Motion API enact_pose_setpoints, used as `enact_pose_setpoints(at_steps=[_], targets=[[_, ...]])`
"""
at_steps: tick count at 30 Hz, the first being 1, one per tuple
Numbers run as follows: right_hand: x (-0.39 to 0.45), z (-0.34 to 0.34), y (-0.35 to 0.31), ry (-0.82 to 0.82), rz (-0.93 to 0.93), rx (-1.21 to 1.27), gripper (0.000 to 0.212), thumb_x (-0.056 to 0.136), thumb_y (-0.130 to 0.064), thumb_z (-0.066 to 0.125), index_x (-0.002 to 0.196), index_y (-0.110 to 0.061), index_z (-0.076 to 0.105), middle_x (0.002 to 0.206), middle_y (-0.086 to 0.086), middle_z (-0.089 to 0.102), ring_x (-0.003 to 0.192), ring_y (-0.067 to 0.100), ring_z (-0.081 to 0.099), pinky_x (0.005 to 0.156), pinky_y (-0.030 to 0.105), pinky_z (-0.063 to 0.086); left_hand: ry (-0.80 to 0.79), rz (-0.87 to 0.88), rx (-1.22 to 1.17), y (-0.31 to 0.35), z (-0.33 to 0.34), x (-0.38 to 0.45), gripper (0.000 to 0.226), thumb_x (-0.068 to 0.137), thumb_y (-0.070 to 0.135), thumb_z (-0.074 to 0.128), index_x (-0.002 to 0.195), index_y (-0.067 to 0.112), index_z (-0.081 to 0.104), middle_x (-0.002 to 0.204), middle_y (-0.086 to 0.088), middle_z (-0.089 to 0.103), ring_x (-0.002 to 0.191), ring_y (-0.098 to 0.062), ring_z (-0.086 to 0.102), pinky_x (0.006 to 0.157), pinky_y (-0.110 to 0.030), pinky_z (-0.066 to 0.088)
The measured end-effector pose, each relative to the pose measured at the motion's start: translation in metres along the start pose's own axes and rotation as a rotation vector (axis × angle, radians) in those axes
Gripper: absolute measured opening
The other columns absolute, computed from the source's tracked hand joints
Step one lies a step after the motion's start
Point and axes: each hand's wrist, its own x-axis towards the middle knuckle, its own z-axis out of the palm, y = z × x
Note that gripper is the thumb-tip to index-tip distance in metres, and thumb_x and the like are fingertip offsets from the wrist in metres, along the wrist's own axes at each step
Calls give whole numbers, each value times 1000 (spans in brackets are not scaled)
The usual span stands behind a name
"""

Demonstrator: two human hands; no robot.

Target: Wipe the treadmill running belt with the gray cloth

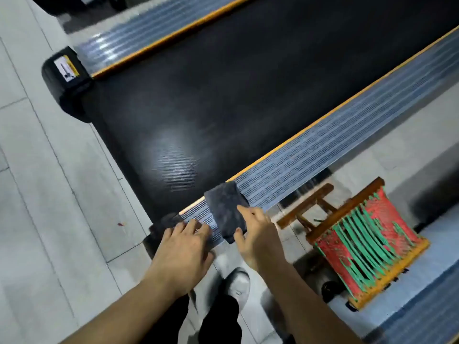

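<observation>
Right hand [258, 232] pinching gray cloth [227, 209] on side rail [323, 150], lower centre; left hand [183, 247] flat, empty; belt [211, 95] untouched; loose pinch could drop cloth.

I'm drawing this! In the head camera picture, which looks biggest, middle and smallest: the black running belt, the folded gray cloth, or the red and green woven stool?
1. Black running belt, by far the largest.
2. Red and green woven stool.
3. Folded gray cloth, smallest.

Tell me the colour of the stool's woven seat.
Red with green strips, on the stool in the head view.
</observation>
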Motion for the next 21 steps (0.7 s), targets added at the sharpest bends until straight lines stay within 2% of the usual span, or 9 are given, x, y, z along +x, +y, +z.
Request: enact_pose_setpoints(at_steps=[4, 7, 10, 12, 15, 17, 19, 21], targets=[[14, 28, 20, -6, 36, -46, 60, 88, -26, 60, 146, -20, 47, 139, 5, 50, 124, 26, 48, 102, 37, 45, -66, -33, 24, -6, 32, 39, 48, 97, 47, 41, 142, 32, 35, 140, 6, 44, 128, -24, 44, 106, -39, 34], [15, 42, 32, -42, 56, -42, 63, 90, -26, 59, 150, -24, 40, 147, 1, 43, 131, 21, 42, 106, 34, 40, 19, -70, -37, -12, 45, 72, 58, 97, 41, 44, 151, 29, 25, 150, 3, 38, 131, -28, 44, 106, -41, 38], [14, 46, 36, -55, 65, 4, 62, 91, -26, 57, 151, -27, 38, 152, -2, 37, 135, 19, 38, 109, 33, 38, 51, -149, -203, -16, 46, 103, 73, 100, 39, 46, 161, 25, 10, 165, -4, 22, 136, -35, 42, 111, -46, 39], [15, 45, 38, -44, 59, 37, 60, 91, -26, 55, 149, -28, 40, 151, -2, 39, 134, 21, 40, 108, 34, 39, 67, -180, -284, -17, 46, 119, 74, 101, 39, 47, 162, 23, 8, 162, -8, 30, 134, -37, 44, 110, -48, 40], [20, 40, 38, -66, 68, 28, 59, 92, -30, 53, 149, -30, 40, 151, -4, 39, 135, 19, 38, 111, 33, 36, 103, -215, -387, -16, 43, 136, 76, 99, 35, 55, 161, 15, 16, 145, -16, 48, 129, -37, 49, 109, -47, 41], [23, 34, 37, -109, 91, 37, 59, 93, -34, 51, 150, -32, 37, 152, -8, 35, 136, 16, 34, 114, 31, 32, 111, -303, -551, -16, 39, 145, 69, 95, 33, 63, 152, 8, 34, 140, -17, 52, 129, -37, 52, 110, -44, 42], [25, 30, 36, -133, 101, 43, 59, 93, -35, 50, 150, -33, 35, 152, -9, 34, 137, 16, 33, 115, 32, 31, 72, -348, -641, -15, 33, 151, 47, 91, 35, 69, 130, 9, 58, 121, -12, 65, 114, -33, 63, 98, -39, 50], [23, 26, 35, -150, 103, 45, 58, 94, -34, 50, 150, -32, 34, 153, -9, 33, 138, 16, 32, 116, 32, 30, 57, -338, -670, -11, 28, 151, 31, 90, 33, 72, 111, 12, 68, 99, -8, 71, 93, -26, 67, 80, -30, 49]])
